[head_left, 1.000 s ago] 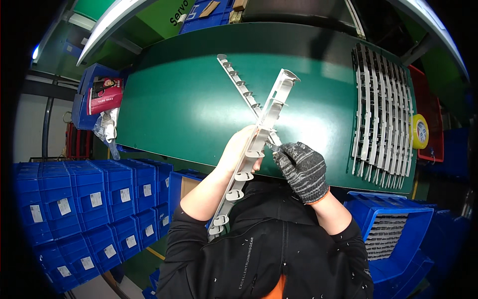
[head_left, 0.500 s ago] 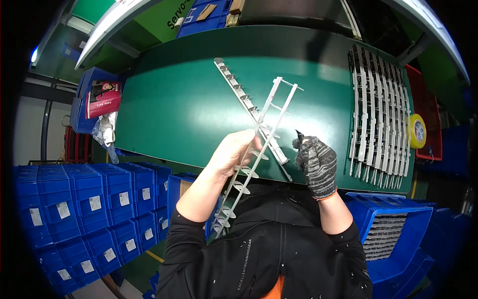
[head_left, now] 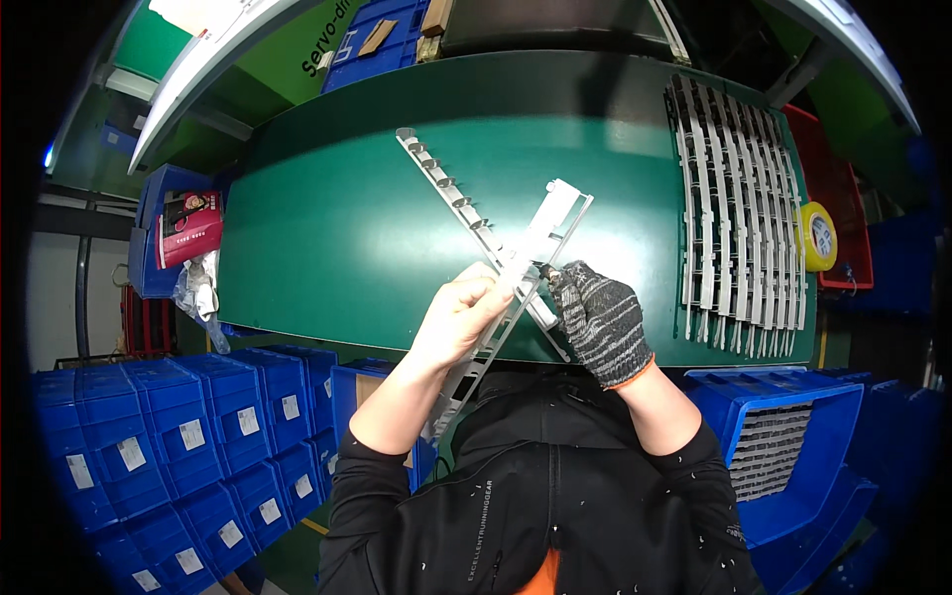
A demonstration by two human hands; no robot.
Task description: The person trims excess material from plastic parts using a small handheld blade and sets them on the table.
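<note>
White strip (head_left: 550, 215) is at centre frame, above the tabletop (head_left: 317, 218), running diagonally: top end upper right of centre, lower end down by the black jacket (head_left: 496, 466). It's tilted, open frame side partly showing. Left hand (head_left: 458, 317), bare, is clamped on it around mid-length, thumb along the near face. Right hand (head_left: 600, 322), in a dark grey striped glove with an orange cuff, has its fingers curled in at the strip's right edge; can't tell if they touch it, or what's in the grip.

Second strip (head_left: 462, 210) lies on the tabletop on the opposite diagonal, from above centre down to the near edge, passing under the first so the two make an X. Dark rounded tabs along its upper half.

Right side of frame: row of similar strips (head_left: 739, 218) laid side by side, roll of yellow tape (head_left: 818, 238) just beside, red bin (head_left: 855, 223) past it. Lower right: blue crate (head_left: 836, 426) with grey parts (head_left: 769, 451) stacked inside. Lower left: blue crates (head_left: 149, 426) in two tiers, white labels on the fronts. Left edge of tabletop: blue box (head_left: 149, 243), red packet (head_left: 191, 230), clear plastic bag (head_left: 205, 288).
</note>
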